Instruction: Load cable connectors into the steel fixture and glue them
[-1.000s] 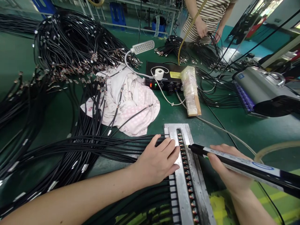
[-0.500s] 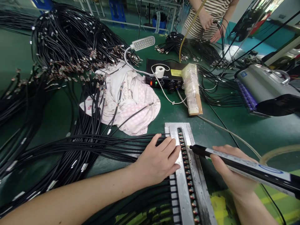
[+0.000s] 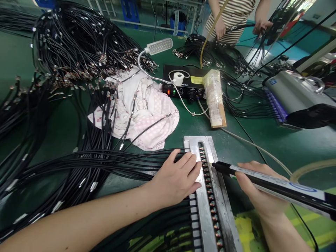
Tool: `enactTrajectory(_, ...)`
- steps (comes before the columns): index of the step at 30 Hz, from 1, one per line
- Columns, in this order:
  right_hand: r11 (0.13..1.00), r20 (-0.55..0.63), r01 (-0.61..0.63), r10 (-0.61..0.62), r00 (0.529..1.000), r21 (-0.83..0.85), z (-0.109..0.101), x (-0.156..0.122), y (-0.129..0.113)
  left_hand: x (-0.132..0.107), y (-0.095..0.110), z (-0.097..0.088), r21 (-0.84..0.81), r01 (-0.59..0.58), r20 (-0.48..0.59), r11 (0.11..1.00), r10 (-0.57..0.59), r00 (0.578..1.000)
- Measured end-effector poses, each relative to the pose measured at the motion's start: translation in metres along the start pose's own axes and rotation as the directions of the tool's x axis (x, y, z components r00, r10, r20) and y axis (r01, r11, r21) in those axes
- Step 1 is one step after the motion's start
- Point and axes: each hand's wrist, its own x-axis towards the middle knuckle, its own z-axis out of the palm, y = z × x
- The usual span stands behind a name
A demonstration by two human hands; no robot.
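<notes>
Quick look at this bench: the main change in the last second is up at 1 o'clock, where the co-worker's right hand point(image 3: 261, 25) has lifted and moved outward, holding up a few black cables point(image 3: 243, 26). Their striped shirt point(image 3: 229, 21) is at the top of the view.

The person's own hands have barely moved, so the work at the jig looks unchanged. At about 7 o'clock, the left hand point(image 3: 174, 178) is open and lying flat, with its fingers across a bundle of black cables point(image 3: 126, 164) and against the aluminium jig point(image 3: 203, 217). The jig runs from 6 o'clock toward the center, with a row of small connectors point(image 3: 207, 182) in its slot.

At 4 o'clock, the right hand point(image 3: 259, 185) is closed around a black-and-white pen-shaped applicator point(image 3: 278, 185). Its tip sits just right of the connector row, but I can't tell whether it's touching.

Farther up are a pink-and-white cloth point(image 3: 141, 115), a black controller point(image 3: 183, 82), and a gooseneck LED lamp point(image 3: 159, 46). A big heap of connectorized cables point(image 3: 70, 45) sits at 10 o'clock.
</notes>
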Motion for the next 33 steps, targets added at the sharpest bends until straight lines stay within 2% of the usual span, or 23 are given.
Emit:
enactTrajectory(4,1.000,-0.012,-0.016,0.016,1.000,0.023,-0.001,-0.003,0.003,0.000,0.000,0.000,-0.008,-0.002,-0.009,1.000,0.002,1.000)
enactTrajectory(9,0.983,-0.157,0.002,0.028,0.987,0.186,-0.005,-0.014,0.014,0.000,0.000,-0.001,-0.014,0.004,-0.023,1.000,-0.004,1.000)
enactTrajectory(11,0.976,-0.173,0.017,0.021,0.985,0.216,-0.005,-0.017,0.017,0.000,0.000,-0.001,-0.010,-0.001,-0.033,1.000,0.000,0.999)
enactTrajectory(16,0.991,-0.087,0.005,0.006,0.996,0.131,-0.003,-0.015,0.012,-0.001,0.000,0.001,0.024,-0.046,-0.070,0.999,0.047,0.996)
enactTrajectory(28,1.000,-0.039,0.006,-0.006,0.999,0.005,0.001,-0.011,0.009,0.000,-0.001,0.001,0.022,-0.054,-0.084,0.998,0.056,0.995)
enactTrajectory(33,1.000,-0.030,0.007,-0.007,1.000,0.002,-0.001,-0.010,0.009,-0.001,-0.001,0.000,0.026,-0.056,-0.068,0.998,0.057,0.996)
